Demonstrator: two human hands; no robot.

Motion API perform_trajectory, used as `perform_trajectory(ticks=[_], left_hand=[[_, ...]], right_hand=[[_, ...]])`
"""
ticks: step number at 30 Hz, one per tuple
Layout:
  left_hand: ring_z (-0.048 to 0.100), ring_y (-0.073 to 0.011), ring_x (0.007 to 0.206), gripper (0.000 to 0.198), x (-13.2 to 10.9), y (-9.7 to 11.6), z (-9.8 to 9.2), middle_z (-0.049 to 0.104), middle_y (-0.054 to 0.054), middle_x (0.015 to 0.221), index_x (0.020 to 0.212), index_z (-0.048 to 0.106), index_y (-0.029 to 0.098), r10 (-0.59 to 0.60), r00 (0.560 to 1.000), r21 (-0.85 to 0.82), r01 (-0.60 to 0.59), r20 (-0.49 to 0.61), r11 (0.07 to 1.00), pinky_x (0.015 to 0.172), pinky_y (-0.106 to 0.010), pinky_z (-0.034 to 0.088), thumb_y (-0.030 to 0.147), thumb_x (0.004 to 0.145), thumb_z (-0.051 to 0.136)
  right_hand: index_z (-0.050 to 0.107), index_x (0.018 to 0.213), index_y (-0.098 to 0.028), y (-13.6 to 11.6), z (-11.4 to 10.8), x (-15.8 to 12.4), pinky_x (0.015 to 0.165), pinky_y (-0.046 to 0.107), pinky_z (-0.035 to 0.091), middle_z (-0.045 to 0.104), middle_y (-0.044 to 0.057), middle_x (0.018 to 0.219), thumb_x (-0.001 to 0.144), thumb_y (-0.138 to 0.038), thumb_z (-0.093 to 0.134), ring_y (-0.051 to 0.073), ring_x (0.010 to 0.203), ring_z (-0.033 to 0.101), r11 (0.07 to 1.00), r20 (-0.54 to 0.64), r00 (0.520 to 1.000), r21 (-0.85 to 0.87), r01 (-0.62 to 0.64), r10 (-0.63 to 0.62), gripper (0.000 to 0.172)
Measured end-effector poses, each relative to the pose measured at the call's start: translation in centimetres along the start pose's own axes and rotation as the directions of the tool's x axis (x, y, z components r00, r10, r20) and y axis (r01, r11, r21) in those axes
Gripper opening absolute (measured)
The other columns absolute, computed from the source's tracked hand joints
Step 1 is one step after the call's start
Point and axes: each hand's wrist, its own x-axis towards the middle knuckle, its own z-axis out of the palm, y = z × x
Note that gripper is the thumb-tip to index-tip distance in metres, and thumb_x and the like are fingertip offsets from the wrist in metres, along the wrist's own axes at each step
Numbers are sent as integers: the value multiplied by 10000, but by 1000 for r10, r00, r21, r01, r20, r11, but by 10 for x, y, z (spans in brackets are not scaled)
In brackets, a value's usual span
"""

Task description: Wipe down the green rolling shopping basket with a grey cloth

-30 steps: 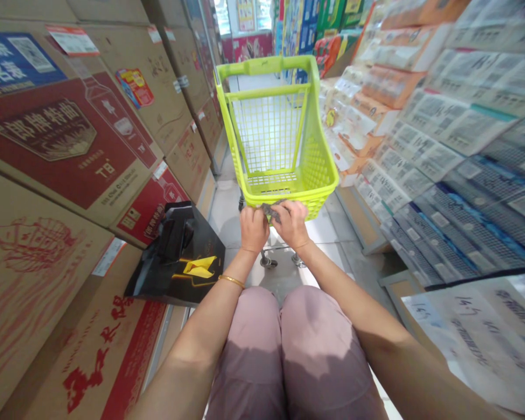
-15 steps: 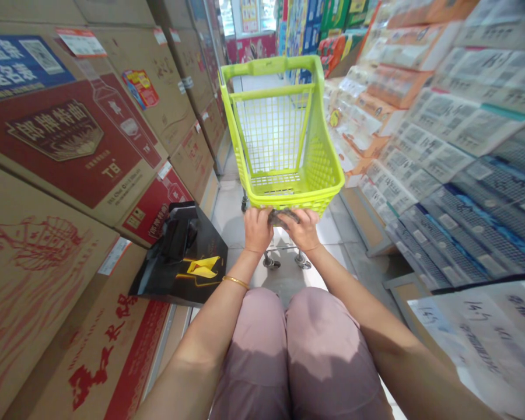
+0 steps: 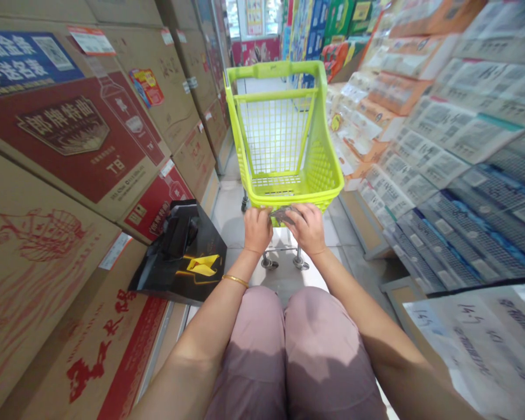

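A yellow-green plastic shopping cart (image 3: 296,196) stands upright in the aisle in front of my knees. Both my hands are at the near lower edge of its basket. My left hand (image 3: 258,228) has its fingers curled closed on the left end of a small crumpled grey cloth (image 3: 283,216). The right end of the cloth is pinched in my right hand (image 3: 307,229), whose fingers are bent over it. The cloth is partly hidden by my fingers, and I cannot tell whether it touches the basket. The basket holds nothing that I can see.
Stacked cardboard cartons (image 3: 65,140) wall the left side. A black bag (image 3: 179,251) with a yellow mark stands against them by my left forearm. Packaged goods (image 3: 441,134) are piled along the right side, with handwritten paper sheets (image 3: 476,332) low down. Coloured boxes (image 3: 308,35) stand farther back.
My right hand has shifted slightly right and its fingers have lifted, so more of the grey cloth shows. My left hand stays about where it was. The view has shifted slightly.
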Motion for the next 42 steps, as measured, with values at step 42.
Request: perform_trajectory(ticks=[42], left_hand=[[478, -220, 834, 176, 5, -6, 5, 538, -71, 839, 959, 595, 195, 21, 998, 103, -15, -59, 995, 785, -369, 398, 167, 830, 478]], right_hand=[[661, 973, -262, -5, 48, -29, 813, 333, 369, 524, 53, 964, 776, -177, 605, 187, 919, 416, 999, 153, 987, 7, -53, 51, 222]])
